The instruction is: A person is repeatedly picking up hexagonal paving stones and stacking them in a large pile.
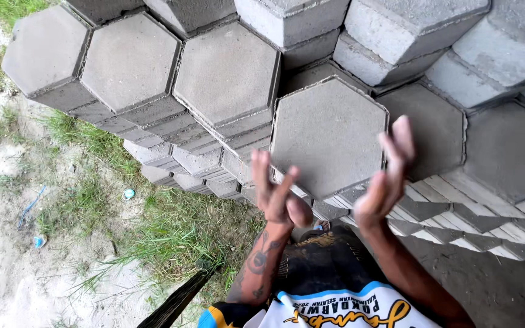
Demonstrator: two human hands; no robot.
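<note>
Both hands are raised at the lower middle of the frame, apart from each other with fingers spread, flanking a grey hexagonal paving block [329,135] that lies flat-face-up on top of the stack. The left hand [277,194] has its open fingers against the block's lower left edge; the right hand [387,176] has its fingertips at the block's right edge. Whether either hand truly presses the concrete or hovers just beside it is hard to tell, since the fingers are blurred. Neither hand is closed around anything.

The stack of hexagonal blocks [226,73] fills the upper half of the frame and is cut off at the top and right edges; its lower courses show only as thin stepped edges, and the rows behind the hands are hidden by the wrists. The person's dark and white shirt [335,291] with yellow lettering is cut by the bottom edge.

On the sandy, grassy ground [62,243] at the left lie small bits of litter: a pale blue scrap [129,194] at centre left, and another light blue wrapper piece [39,242] lower left, too small to identify. A dark stick-like object [177,300] crosses the bottom, its nature unclear.
</note>
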